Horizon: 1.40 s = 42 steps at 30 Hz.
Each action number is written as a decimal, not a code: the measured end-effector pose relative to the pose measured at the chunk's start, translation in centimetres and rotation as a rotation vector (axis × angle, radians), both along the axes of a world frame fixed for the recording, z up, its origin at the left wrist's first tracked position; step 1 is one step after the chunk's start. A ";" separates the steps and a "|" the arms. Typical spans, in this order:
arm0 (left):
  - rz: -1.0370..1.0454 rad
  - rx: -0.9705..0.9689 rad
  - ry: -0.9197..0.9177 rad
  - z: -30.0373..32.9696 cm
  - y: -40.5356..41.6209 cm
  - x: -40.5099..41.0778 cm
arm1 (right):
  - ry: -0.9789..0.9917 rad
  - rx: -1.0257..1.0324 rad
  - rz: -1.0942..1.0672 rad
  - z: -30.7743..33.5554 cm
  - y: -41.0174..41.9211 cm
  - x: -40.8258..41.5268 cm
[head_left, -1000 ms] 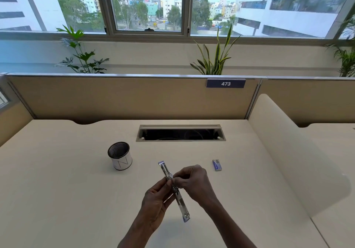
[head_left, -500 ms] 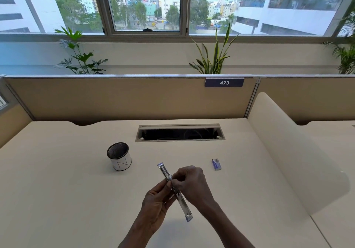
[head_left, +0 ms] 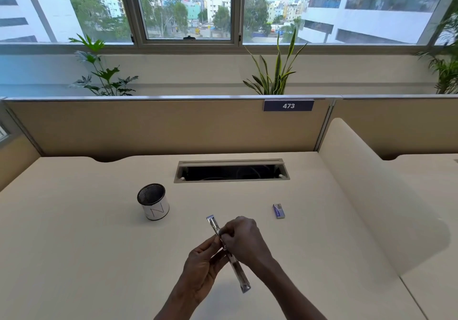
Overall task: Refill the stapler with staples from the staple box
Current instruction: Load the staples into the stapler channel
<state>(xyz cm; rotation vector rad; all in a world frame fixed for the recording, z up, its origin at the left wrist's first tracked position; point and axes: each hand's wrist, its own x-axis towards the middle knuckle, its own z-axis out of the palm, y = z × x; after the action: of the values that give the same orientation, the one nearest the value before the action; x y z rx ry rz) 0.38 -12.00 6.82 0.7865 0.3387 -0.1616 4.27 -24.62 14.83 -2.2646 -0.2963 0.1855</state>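
Observation:
A long silvery stapler [head_left: 238, 274], swung fully open into one straight bar, is held above the desk in front of me. My left hand [head_left: 202, 267] grips it from the left near its hinge. My right hand [head_left: 244, 239] pinches the same middle part from the right, its curled fingers covering the hinge. Whether a staple strip lies under those fingers is hidden. The small blue staple box [head_left: 278, 211] lies flat on the desk to the right, apart from both hands.
A mesh-topped white cup [head_left: 153, 205] stands on the desk to the left. A cable slot [head_left: 231, 171] is cut into the beige desk [head_left: 74, 245] further back. A curved divider [head_left: 371, 195] bounds the right side and a partition the back.
Both hands keep their hold on the opened stapler. It has barely shifted, and the right fingers stay working at its hinge.

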 end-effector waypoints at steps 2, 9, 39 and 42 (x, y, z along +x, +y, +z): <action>-0.016 0.020 0.001 0.0 -0.1 0.0 | 0.044 0.034 -0.011 0.1 -0.4 0.4; -0.036 -0.002 0.014 0.2 -0.4 0.0 | 0.117 0.066 -0.044 -0.3 -1.0 0.8; 0.010 -0.031 0.051 0.5 0.0 0.3 | 0.064 0.353 -0.083 -2.1 -1.3 0.9; 0.028 -0.046 0.043 0.6 0.0 0.4 | 0.022 0.400 0.016 -2.0 -1.8 0.5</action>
<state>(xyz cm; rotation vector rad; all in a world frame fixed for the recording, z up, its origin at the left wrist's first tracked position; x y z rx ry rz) 0.81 -11.96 7.46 0.7333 0.3851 -0.1594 4.76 -26.41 12.81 -1.8642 -0.3094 0.1451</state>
